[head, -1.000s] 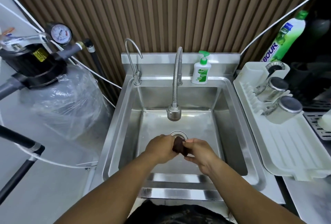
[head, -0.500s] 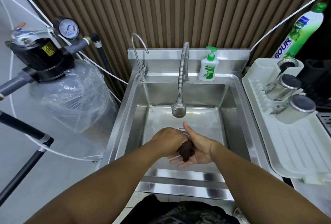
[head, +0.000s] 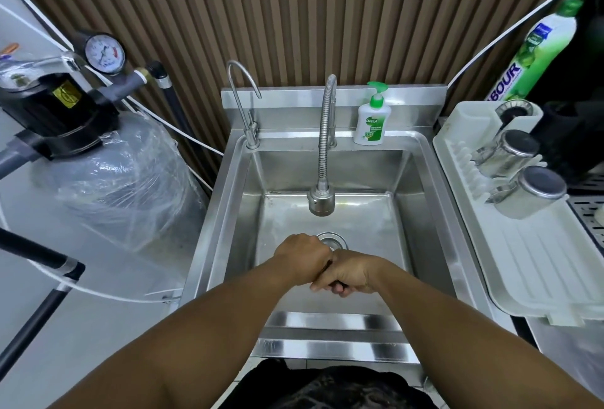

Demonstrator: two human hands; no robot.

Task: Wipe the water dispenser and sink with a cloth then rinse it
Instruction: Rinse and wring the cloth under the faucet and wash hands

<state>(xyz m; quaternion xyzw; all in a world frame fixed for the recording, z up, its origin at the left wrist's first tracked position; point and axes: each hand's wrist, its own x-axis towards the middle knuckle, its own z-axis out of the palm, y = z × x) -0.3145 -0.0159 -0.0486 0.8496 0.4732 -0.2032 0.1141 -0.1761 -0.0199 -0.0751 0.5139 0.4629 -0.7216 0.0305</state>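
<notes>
Two hands meet knuckle to knuckle low over the basin of the stainless sink [head: 434, 212], just in front of its drain [head: 333, 240]. The left hand [head: 304, 258] is balled into a fist, and the right hand [head: 351, 276] has its fingers curled tight. Both grip a dark brown cloth [head: 337, 284], of which only thin slivers show between the hands and under the right fingers. The cloth is held above the sink floor, not resting on it.

The flexible spray faucet [head: 323, 147] rises from the sink's back ledge, with its head hanging over the basin beyond the hands; no water stream is visible. A slim gooseneck dispenser tap [head: 243, 98] stands at the sink's back left corner, and a Dettol hand-wash pump bottle [head: 372, 121] at the back right.

Right of the sink, a white dish rack [head: 539, 261] holds two steel cups [head: 510, 153] lying on their sides. A green dish-liquid bottle [head: 536, 52] stands behind it. Left of the sink is a plastic-wrapped tank [head: 130, 186] topped by a pressure gauge [head: 104, 54].
</notes>
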